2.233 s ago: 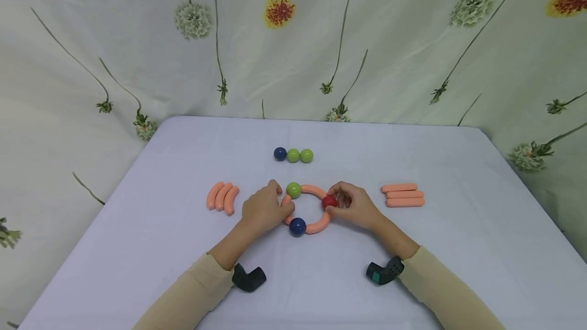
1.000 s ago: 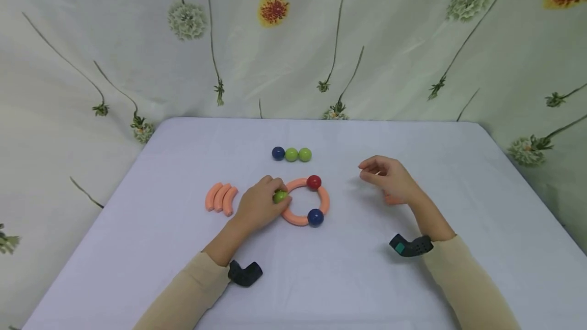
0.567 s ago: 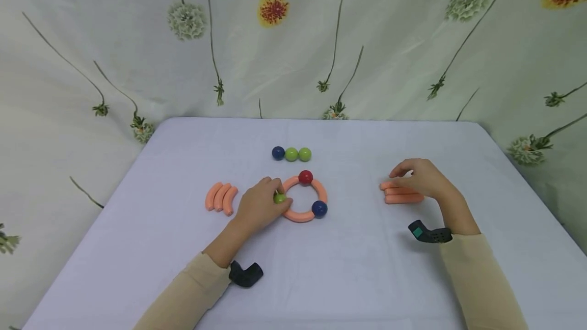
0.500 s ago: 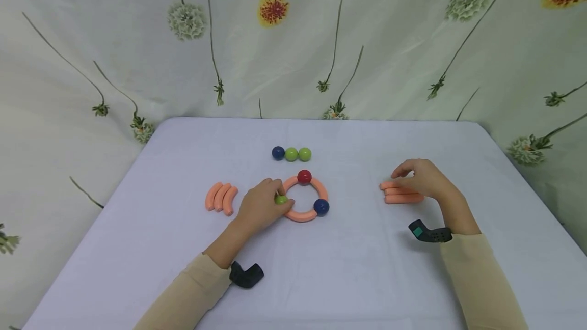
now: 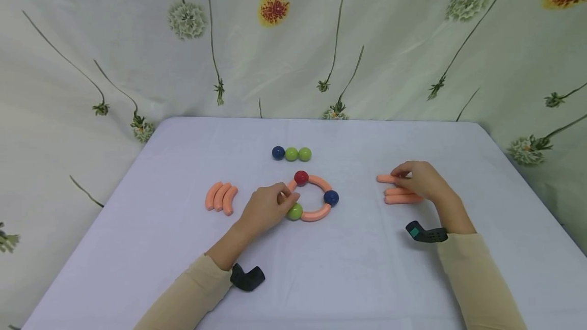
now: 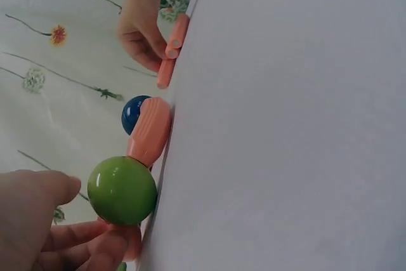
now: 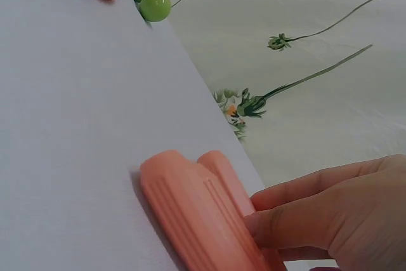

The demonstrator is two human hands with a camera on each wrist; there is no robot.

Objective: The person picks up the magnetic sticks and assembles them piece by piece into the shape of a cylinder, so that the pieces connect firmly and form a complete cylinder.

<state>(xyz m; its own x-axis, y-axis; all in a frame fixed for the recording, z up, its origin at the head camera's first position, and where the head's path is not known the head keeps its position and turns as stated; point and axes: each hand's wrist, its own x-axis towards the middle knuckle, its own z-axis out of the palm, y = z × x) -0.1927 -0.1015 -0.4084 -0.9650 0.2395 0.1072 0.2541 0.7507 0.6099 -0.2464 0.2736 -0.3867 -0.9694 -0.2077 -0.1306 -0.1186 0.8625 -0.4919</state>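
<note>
Fingers of the right hand [image 5: 422, 181] pinch the far straight stick [image 5: 387, 179]; lift it cleanly while the left hand [image 5: 268, 209] grips the ring [image 5: 316, 213] steady.

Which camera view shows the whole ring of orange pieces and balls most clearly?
The head view: the ring lies complete there, with its red, blue and green balls, and the left hand touching it. The left wrist view shows only its green ball, one orange piece and a blue ball, edge-on. The right wrist view catches just a corner of it.
</note>
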